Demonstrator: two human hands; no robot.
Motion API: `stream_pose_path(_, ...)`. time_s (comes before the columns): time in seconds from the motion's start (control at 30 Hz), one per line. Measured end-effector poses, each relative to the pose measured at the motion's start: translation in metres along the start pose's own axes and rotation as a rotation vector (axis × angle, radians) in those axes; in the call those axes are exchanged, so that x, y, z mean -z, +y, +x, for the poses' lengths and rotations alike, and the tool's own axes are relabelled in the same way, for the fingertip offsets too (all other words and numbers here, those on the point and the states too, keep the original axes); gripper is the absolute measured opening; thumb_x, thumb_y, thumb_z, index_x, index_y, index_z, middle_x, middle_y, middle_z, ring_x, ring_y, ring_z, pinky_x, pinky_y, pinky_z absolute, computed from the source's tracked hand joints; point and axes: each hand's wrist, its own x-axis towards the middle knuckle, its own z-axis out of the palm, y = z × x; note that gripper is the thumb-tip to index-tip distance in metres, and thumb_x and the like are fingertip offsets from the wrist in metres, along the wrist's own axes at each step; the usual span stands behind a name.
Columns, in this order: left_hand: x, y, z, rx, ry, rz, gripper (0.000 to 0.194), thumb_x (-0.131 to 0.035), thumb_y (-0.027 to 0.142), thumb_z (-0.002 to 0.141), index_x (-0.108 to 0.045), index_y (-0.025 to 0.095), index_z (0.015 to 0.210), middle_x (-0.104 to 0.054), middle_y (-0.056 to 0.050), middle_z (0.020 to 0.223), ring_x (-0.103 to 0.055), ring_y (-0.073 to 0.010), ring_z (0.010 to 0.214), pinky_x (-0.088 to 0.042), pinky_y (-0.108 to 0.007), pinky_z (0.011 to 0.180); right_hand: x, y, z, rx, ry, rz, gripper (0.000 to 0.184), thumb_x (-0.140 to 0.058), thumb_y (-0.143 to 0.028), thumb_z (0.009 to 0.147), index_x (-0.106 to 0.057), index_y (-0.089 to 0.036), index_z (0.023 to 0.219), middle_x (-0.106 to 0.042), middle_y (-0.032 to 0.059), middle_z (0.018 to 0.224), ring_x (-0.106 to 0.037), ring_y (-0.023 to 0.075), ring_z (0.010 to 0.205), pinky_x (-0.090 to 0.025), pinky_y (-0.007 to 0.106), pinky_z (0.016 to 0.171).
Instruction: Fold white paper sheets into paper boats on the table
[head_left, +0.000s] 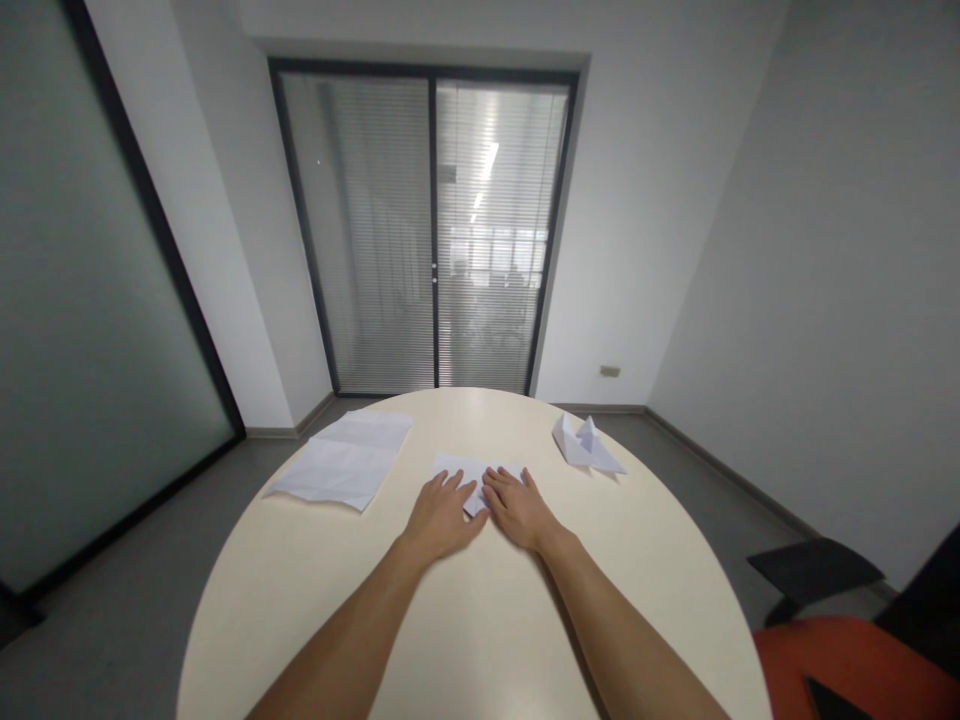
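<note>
A small folded sheet of white paper (474,467) lies flat near the middle of the table, partly covered by both hands. My left hand (442,515) rests on its left part, fingers spread and palm down. On the right part lies my right hand (519,508), its fingers stretched out flat and pointing forward. One lower corner of the paper shows between the two hands. To the right stands a folded white paper boat (586,447), apart from my hands. Over on the left is a larger creased sheet of white paper (345,458).
The round cream table (480,640) has its far edge close to a glass door with blinds (435,240). An office chair with an orange seat (855,660) and a black armrest (817,572) stands at the lower right.
</note>
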Motion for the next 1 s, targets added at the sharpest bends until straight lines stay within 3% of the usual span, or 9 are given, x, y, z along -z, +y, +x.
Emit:
stream_pose_path(0.13,-0.003,-0.004,0.002,0.037,0.023,-0.009,0.052,-0.050,0.051,0.092,-0.061,0.023,0.135,-0.054,-0.013,0.144,-0.047,-0.0354,0.134,-0.036,-0.050,0.111,0.000,0.001,0.000,0.096,-0.032,0.090,0.050,-0.026,-0.032,0.102,-0.050,-0.017,0.144,-0.043,0.0116,0.153,-0.033,0.0268,0.145,-0.020,0.054,0.119)
stream_pose_path(0.43,-0.001,-0.009,0.004,0.039,0.040,-0.044,0.052,-0.042,0.056,0.095,-0.068,0.022,0.126,-0.061,-0.011,0.137,-0.053,-0.0318,0.128,-0.037,-0.047,0.111,-0.002,0.015,0.000,0.142,-0.009,0.125,0.056,-0.053,-0.023,0.084,-0.056,-0.022,0.139,-0.049,0.0104,0.149,-0.040,0.0281,0.141,-0.023,0.053,0.118)
stream_pose_path(0.63,-0.002,-0.010,0.004,0.033,0.083,-0.072,0.054,-0.047,0.059,0.093,-0.069,0.019,0.123,-0.064,-0.012,0.132,-0.055,-0.0315,0.126,-0.038,-0.046,0.110,-0.001,0.019,0.002,0.065,0.135,0.110,0.039,-0.047,-0.027,0.092,-0.066,-0.022,0.126,-0.062,0.0085,0.136,-0.055,0.0236,0.129,-0.035,0.041,0.112)
stream_pose_path(0.73,-0.002,-0.012,0.005,0.025,0.095,-0.065,0.044,-0.054,0.045,0.091,-0.068,0.018,0.123,-0.066,-0.010,0.129,-0.057,-0.0281,0.121,-0.040,-0.041,0.109,0.001,0.021,0.001,0.006,0.191,0.102,0.036,-0.049,-0.028,0.093,-0.068,-0.022,0.122,-0.068,0.0071,0.128,-0.061,0.0224,0.120,-0.041,0.034,0.105)
stream_pose_path(0.87,-0.003,-0.018,0.007,0.062,0.083,-0.034,0.036,-0.052,0.022,0.090,-0.069,0.019,0.122,-0.066,-0.008,0.129,-0.058,-0.0253,0.117,-0.042,-0.038,0.105,0.005,0.024,0.001,-0.088,0.237,0.091,0.032,-0.051,-0.029,0.091,-0.071,-0.021,0.115,-0.072,0.0068,0.118,-0.065,0.0215,0.110,-0.045,0.031,0.097)
stream_pose_path(1.0,-0.001,-0.021,0.010,0.091,0.065,-0.034,0.035,-0.048,0.019,0.092,-0.070,0.022,0.119,-0.069,-0.007,0.123,-0.059,-0.0258,0.113,-0.043,-0.038,0.101,0.007,0.030,0.002,-0.185,0.284,0.114,0.028,-0.051,-0.033,0.092,-0.072,-0.023,0.107,-0.075,0.0054,0.107,-0.067,0.0219,0.100,-0.047,0.030,0.085)
